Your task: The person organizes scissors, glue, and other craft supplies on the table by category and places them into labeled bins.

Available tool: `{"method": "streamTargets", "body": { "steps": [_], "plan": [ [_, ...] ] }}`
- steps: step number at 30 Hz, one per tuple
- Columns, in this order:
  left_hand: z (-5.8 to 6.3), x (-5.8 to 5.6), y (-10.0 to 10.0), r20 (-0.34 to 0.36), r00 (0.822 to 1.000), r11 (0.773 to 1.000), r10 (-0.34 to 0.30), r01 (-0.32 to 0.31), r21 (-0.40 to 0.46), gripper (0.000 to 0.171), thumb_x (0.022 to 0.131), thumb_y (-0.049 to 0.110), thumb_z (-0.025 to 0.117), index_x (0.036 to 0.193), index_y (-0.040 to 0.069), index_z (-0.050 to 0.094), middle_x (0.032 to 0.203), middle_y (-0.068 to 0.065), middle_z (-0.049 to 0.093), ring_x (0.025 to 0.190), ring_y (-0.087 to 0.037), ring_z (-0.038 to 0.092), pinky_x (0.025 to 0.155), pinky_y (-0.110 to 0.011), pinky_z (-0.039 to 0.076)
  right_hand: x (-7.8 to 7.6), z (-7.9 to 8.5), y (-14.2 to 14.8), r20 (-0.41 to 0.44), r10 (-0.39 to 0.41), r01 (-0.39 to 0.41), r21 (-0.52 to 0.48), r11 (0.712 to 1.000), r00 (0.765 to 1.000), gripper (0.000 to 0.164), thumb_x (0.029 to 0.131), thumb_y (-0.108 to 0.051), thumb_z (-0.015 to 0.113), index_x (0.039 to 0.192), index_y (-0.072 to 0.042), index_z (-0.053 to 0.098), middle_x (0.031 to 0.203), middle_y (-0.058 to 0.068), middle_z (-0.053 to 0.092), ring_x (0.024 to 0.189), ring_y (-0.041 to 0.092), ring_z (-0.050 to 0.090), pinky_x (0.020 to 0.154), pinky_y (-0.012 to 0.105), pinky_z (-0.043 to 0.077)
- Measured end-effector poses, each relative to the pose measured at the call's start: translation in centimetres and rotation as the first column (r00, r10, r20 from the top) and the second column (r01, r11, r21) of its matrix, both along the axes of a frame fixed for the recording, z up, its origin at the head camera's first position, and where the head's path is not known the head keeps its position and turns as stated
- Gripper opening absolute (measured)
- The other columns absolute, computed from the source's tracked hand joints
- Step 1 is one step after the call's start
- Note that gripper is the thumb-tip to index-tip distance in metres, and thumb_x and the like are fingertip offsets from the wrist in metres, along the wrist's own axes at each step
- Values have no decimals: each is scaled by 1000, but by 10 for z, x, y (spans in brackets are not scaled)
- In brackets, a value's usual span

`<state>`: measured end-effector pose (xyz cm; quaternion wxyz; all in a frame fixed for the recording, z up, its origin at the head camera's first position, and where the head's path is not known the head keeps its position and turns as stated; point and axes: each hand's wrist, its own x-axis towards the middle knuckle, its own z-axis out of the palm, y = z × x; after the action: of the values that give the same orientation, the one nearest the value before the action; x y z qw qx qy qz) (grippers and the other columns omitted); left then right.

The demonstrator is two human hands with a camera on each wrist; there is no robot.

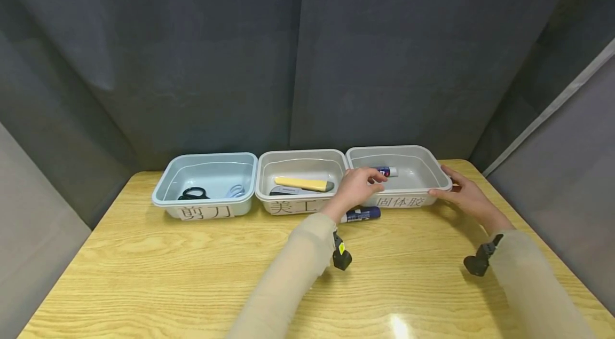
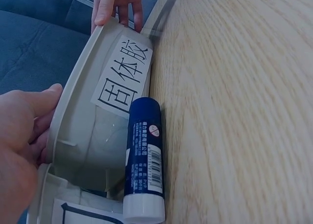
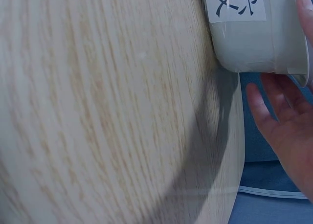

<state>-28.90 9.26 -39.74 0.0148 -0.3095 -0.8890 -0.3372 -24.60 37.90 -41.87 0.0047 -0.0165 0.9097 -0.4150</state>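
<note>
A light grey plastic bin [image 1: 408, 184] with a paper label [image 2: 124, 75] stands at the right end of a row. My right hand [image 1: 463, 197] holds its right front corner, thumb on the rim and fingers along the side; the right wrist view shows this hand [image 3: 293, 131] at the bin's end wall [image 3: 259, 48]. Over the same bin's left front part hovers my left hand [image 1: 359, 185], its fingers loosely bent near a glue stick [image 1: 386, 171] lying inside. A second, blue glue stick [image 2: 144, 160] with a white end lies on the table against the bins' front.
The middle grey bin [image 1: 293, 206] contains a yellow utility knife [image 1: 302, 183] and a grey one [image 1: 288, 190]. Farther left, a pale blue bin [image 1: 163, 189] holds black-handled scissors [image 1: 194, 193] and light blue-handled ones [image 1: 235, 191]. Dark curtains [image 1: 298, 61] hang behind the wooden table [image 1: 168, 269].
</note>
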Motion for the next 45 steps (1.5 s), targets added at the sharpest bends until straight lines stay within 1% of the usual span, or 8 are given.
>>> {"method": "streamTargets", "body": {
  "steps": [4,7,12,16,24,37,42,45],
  "plan": [
    [1,1,-2,17,1000,1000,-11,11,18,20,89,31,59,106,24,66,103,11,65,92,-4,58,103,-35,27,0,-1,-1,-1,2,-2,15,1000,1000,88,85,-38,61,147,-8,6,145,25,24,109,29,44,87,35,41],
    [2,2,-4,32,999,999,-15,14,36,19,88,32,59,105,26,66,104,12,64,91,-3,57,94,-28,37,0,-1,-1,6,7,-7,20,1000,1000,87,86,-37,61,147,-9,6,145,24,24,107,26,44,85,31,41],
    [4,3,-7,29,999,998,-41,39,45,20,88,32,59,106,26,66,107,11,63,95,-7,56,75,-18,43,1,0,-3,13,11,-11,-1,1000,1000,87,86,-36,61,147,-10,4,145,26,22,111,32,42,91,45,38],
    [7,5,-11,21,998,998,-54,53,33,22,89,32,58,108,25,65,109,10,62,98,-9,56,77,-18,43,1,0,-4,14,8,-8,-8,1000,1000,88,86,-37,61,147,-9,3,145,27,21,113,37,41,92,51,35],
    [10,13,-19,16,996,995,-85,84,63,22,89,30,59,108,23,65,108,10,60,99,-11,56,76,-18,44,1,1,-3,-1,8,-8,7,1000,1000,88,86,-38,61,146,-7,4,144,27,22,112,37,42,92,50,37],
    [8,26,-26,22,990,979,-139,134,155,23,86,25,63,109,19,65,106,4,62,87,-1,56,75,-11,44,0,2,-1,-15,10,-9,28,1000,1000,87,86,-37,61,146,-6,7,143,27,25,109,32,43,85,34,41],
    [7,31,-30,11,990,982,-138,135,131,24,87,26,62,110,19,65,108,8,61,92,-4,57,77,-13,43,0,2,-1,-11,10,-10,20,1000,1000,87,86,-38,60,146,-6,6,144,27,23,111,34,42,89,44,40],
    [4,35,-31,-15,990,987,-139,140,83,27,87,31,61,111,19,64,109,8,61,95,-6,57,79,-14,43,1,2,-1,-8,14,-14,15,1000,1000,87,86,-37,61,146,-6,6,144,27,22,111,35,42,87,41,40]
  ]
}}
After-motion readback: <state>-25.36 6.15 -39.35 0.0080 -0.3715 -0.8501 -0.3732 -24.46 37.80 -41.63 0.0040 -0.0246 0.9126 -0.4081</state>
